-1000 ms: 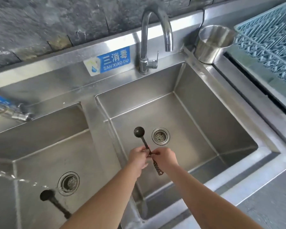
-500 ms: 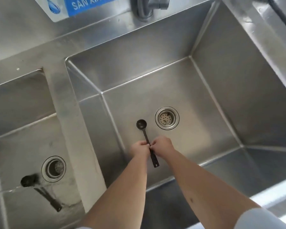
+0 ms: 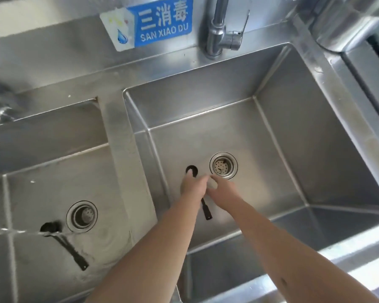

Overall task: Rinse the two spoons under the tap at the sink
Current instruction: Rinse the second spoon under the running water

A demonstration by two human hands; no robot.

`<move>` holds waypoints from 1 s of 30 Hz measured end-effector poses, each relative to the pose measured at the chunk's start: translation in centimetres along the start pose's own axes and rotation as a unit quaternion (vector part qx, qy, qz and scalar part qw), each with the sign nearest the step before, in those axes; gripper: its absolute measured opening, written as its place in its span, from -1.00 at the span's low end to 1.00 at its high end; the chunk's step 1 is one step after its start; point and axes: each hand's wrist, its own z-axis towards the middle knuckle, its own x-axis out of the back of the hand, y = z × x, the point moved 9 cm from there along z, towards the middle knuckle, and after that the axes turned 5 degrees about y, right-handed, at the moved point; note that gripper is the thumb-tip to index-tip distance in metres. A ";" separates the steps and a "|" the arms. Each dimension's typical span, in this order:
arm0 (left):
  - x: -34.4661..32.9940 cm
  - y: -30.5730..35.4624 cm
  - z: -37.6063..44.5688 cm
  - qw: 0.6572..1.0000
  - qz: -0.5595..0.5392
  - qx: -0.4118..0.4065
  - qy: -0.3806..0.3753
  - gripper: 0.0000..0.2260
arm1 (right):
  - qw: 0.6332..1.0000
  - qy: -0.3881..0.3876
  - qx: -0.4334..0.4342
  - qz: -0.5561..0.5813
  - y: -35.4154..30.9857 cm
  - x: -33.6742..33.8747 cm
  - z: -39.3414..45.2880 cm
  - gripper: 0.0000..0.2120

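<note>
Spoons first: we see two, both black, each with a small round bowl and a long, thin, flat handle. One spoon [image 3: 206, 212] is in the right basin [image 3: 293, 149], held low over its floor in our left hand [image 3: 193, 184]. Its bowl pokes out beyond the knuckles, just left of the round drain strainer [image 3: 223, 165], and its handle end sticks out below the hand toward us. The middle of the handle is hidden inside the grip. Our left fingers [image 3: 189, 174] are curled closed around that hidden stretch, with one fingertip resting at the edge of the bowl. Our right hand [image 3: 222, 191] sits just beside the left, its thumb and forefinger bent into a loose ring with a gap showing through it; the fingertips come close to the left hand, yet we cannot tell whether they touch the spoon, and they seem to hold nothing.

The other spoon [image 3: 62, 244] lies flat on the wet floor of the left basin [image 3: 53, 171], bowl close to that basin's drain [image 3: 81, 216], handle angled down and to the right. A thin stream of water [image 3: 13, 231] comes in from the left edge and lands on its bowl, with ripples spreading over the floor beside it. This spoon is well apart from both hands.

Behind the right basin stands the base of a chrome tap [image 3: 219, 33], and beside it a blue sign [image 3: 149, 25] reading SAN XIAO DU.
</note>
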 end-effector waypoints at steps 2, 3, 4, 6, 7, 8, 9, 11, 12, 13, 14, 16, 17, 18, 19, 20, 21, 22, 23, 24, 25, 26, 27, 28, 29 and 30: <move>2.1 3.1 -2.5 0.998 0.017 -0.058 -0.018 -0.41 | 0.999 0.009 0.049 0.000 -2.6 1.5 -2.5 -0.42; 3.7 4.3 -4.0 0.995 0.034 -0.088 -0.026 -0.37 | 0.997 0.012 0.076 -0.027 -4.1 2.0 -4.0 -0.37; 5.4 5.5 -5.6 0.991 0.054 -0.120 -0.033 -0.33 | 0.992 0.019 0.102 -0.067 -5.5 2.5 -5.5 -0.31; 9.3 7.0 -8.5 0.975 0.100 -0.193 -0.037 -0.33 | 0.975 0.047 0.149 -0.158 -8.5 2.9 -8.5 -0.23; 11.5 7.3 -9.7 0.965 0.119 -0.230 -0.031 -0.35 | 0.964 0.062 0.173 -0.192 -10.1 2.8 -10.0 -0.20; 14.0 7.3 -10.8 0.954 0.140 -0.264 -0.018 -0.36 | 0.953 0.074 0.197 -0.218 -11.7 2.4 -11.3 -0.19; 16.6 6.9 -11.6 0.943 0.166 -0.289 0.001 -0.37 | 0.943 0.079 0.219 -0.239 -13.3 1.6 -12.7 -0.18; 22.2 4.9 -12.4 0.922 0.226 -0.310 0.054 -0.37 | 0.921 0.079 0.263 -0.276 -16.5 -0.6 -15.1 -0.17; 25.0 3.6 -12.5 0.912 0.257 -0.310 0.082 -0.36 | 0.910 0.078 0.283 -0.293 -18.1 -2.0 -16.1 -0.16; 27.6 2.1 -12.5 0.900 0.292 -0.307 0.105 -0.35 | 0.901 0.075 0.300 -0.305 -19.6 -3.5 -17.0 -0.14; 29.9 0.6 -12.4 0.887 0.327 -0.302 0.123 -0.33 | 0.894 0.069 0.313 -0.313 -20.8 -5.2 -17.9 -0.13; 34.1 -2.8 -11.9 0.871 0.371 -0.288 0.144 -0.31 | 0.886 0.052 0.332 -0.320 -23.3 -9.0 -19.6 -0.10; 36.0 -4.4 -11.6 0.871 0.377 -0.279 0.146 -0.30 | 0.883 0.044 0.337 -0.324 -24.3 -10.9 -20.3 -0.07; 37.8 -5.9 -11.3 0.874 0.377 -0.270 0.147 -0.31 | 0.879 0.036 0.342 -0.330 -25.3 -13.0 -20.9 -0.04; 39.4 -7.4 -11.0 0.877 0.375 -0.263 0.148 -0.33 | 0.875 0.027 0.345 -0.339 -26.1 -15.0 -21.4 0.00; 40.8 -8.7 -10.6 0.878 0.376 -0.257 0.146 -0.34 | 0.872 0.016 0.345 -0.347 -26.8 -17.0 -21.8 0.03; 42.0 -10.1 -10.2 0.880 0.379 -0.250 0.141 -0.35 | 0.871 0.003 0.343 -0.352 -27.3 -19.0 -22.1 0.05; 43.0 -11.4 -9.6 0.882 0.382 -0.241 0.135 -0.34 | 0.872 -0.009 0.339 -0.354 -27.7 -20.9 -22.4 0.07; 43.9 -12.7 -9.0 0.884 0.384 -0.231 0.130 -0.33 | 0.873 -0.022 0.335 -0.354 -27.9 -22.7 -22.5 0.08; 44.6 -13.9 -8.2 0.888 0.385 -0.222 0.122 -0.31 | 0.875 -0.035 0.328 -0.355 -28.1 -24.5 -22.6 0.09; 45.1 -15.0 -7.3 0.891 0.384 -0.213 0.113 -0.31 | 0.877 -0.047 0.318 -0.358 -28.0 -26.3 -22.4 0.07; 45.5 -16.1 -6.3 0.895 0.384 -0.204 0.103 -0.30 | 0.880 -0.056 0.305 -0.360 -27.9 -28.0 -22.1 0.05; 45.8 -17.2 -5.2 0.897 0.385 -0.195 0.091 -0.30 | 0.883 -0.064 0.292 -0.362 -27.7 -29.6 -21.5 0.03; 45.9 -18.2 -4.1 0.900 0.386 -0.186 0.079 -0.31 | 0.886 -0.073 0.278 -0.365 -27.4 -31.2 -20.9 0.00; 45.8 -19.3 -2.8 0.902 0.389 -0.177 0.067 -0.32 | 0.889 -0.082 0.263 -0.365 -27.0 -32.8 -20.2 -0.03; 45.6 -20.2 -1.5 0.901 0.393 -0.172 0.059 -0.33 | 0.894 -0.090 0.249 -0.361 -26.7 -34.3 -19.4 -0.05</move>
